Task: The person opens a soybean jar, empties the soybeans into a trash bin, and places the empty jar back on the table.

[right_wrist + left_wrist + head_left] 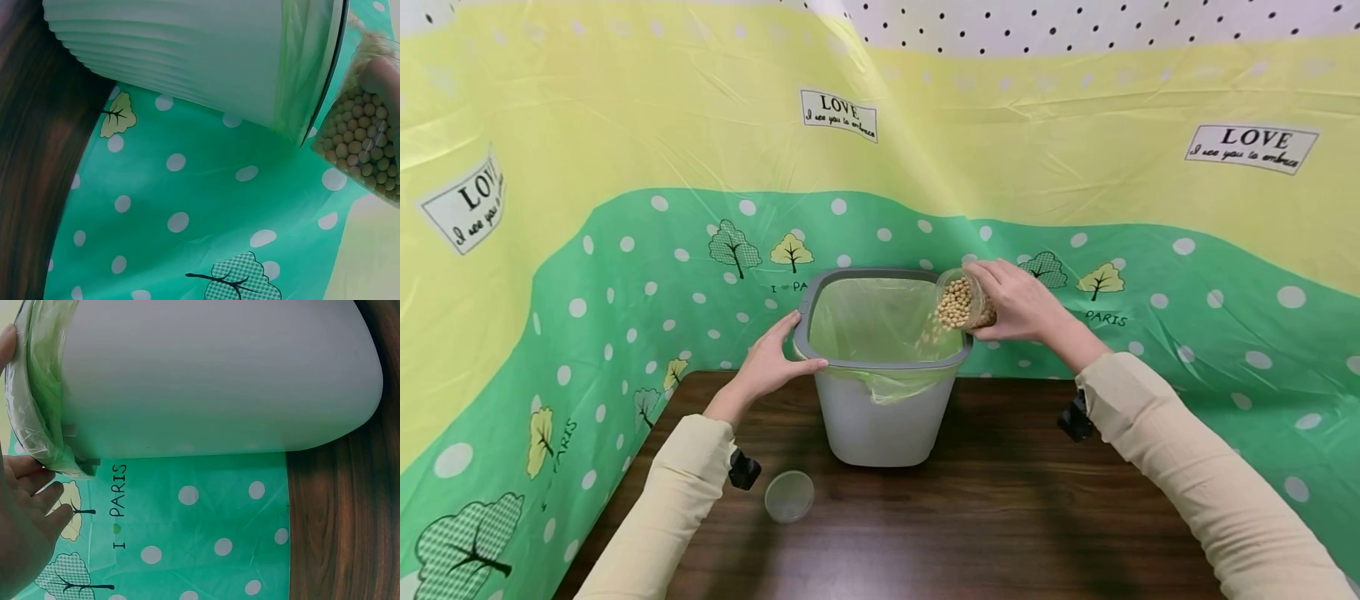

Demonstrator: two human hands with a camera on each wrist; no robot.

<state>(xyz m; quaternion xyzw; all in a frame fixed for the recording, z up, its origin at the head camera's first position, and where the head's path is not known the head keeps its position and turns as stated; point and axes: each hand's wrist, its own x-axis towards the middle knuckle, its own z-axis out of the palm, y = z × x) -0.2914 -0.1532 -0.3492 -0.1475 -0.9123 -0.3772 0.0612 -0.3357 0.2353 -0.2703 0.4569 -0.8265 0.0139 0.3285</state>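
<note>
Right hand (1017,303) held a clear jar (977,298) tipped over the gray bin's (883,417) right side as round tan beans (955,303) fell in, and the left hand (766,363), spread wide, touched its rim (887,365).

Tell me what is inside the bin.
A green liner, with blurred beans falling from the tilted jar. The bottom cannot be seen: the near rim and liner cover it.

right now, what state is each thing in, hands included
Jar: held tipped, mouth open toward the bin
Beans: some in the jar, some spilling out
Lid: off the jar, lying on the table
Bin: upright, open at the top
Liner: inside the bin, edge hanging below the rim
Right hand: gripping the jar
Left hand: spread, touching the rim
</note>
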